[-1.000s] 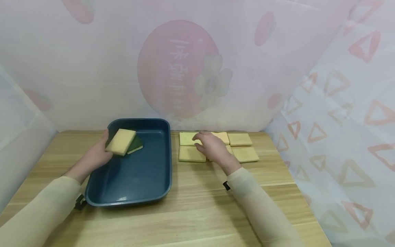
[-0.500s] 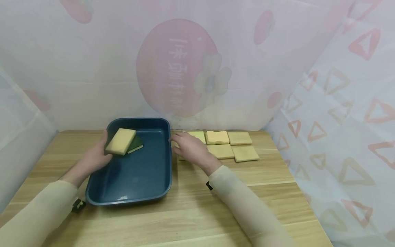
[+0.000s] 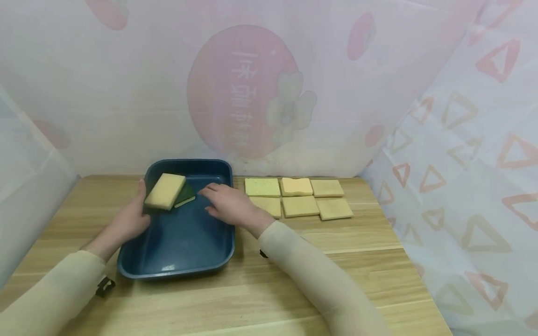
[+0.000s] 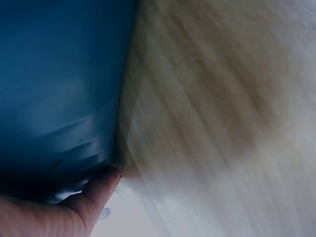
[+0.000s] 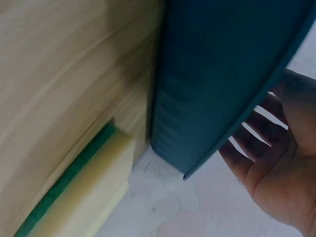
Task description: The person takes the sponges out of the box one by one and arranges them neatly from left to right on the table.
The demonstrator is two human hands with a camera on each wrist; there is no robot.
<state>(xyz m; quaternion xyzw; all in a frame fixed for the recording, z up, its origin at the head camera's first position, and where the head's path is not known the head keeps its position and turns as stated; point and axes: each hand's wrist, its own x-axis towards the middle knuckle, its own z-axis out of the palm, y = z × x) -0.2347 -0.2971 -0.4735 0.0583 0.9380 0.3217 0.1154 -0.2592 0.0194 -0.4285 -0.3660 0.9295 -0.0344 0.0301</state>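
Looks like a makeshift recording booth rather than a real kitchen or home. A small wooden desk [image 3: 269, 289] sits boxed in by thin pinkish curtains [image 3: 126, 93] on three sides, printed with a big strawberry and flower [image 3: 248, 93] and triangles [image 3: 483, 112]. The sponges [image 3: 298, 198] are laid out in a tidy grid, clearly staged.

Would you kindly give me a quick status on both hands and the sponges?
Left hand holds a yellow sponge over the blue tray. Right hand open, empty, above the tray. Six sponges on the table. Nothing blocking.
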